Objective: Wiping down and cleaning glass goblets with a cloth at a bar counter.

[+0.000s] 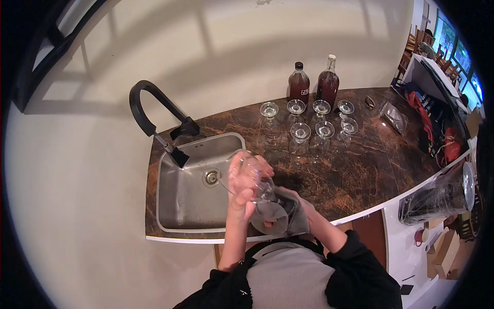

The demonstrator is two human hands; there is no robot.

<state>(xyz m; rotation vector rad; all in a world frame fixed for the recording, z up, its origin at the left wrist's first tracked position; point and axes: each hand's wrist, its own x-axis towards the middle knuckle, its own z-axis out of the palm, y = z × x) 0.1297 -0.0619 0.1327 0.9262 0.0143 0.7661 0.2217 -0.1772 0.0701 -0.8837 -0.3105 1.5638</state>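
My left hand (242,199) grips the bowl of a clear stemmed glass (265,188), tilted over the right rim of the sink. The bowl points up and left, and the round foot is towards my body. A grey cloth (295,212) is in my right hand (303,201), bunched beside the stem and foot. The cloth covers most of the right fingers. Beyond my hands, several stemmed glasses (300,132) stand upside down in two rows on the dark marbled countertop (339,181).
The steel sink (189,208) lies at left below a black faucet (154,104). Two bottles of dark red liquid, one black-capped (299,83) and one pale-topped (328,83), stand by the wall. A plastic packet (394,117) and a bag (420,112) lie at right, near a film-wrapped cylinder (432,201).
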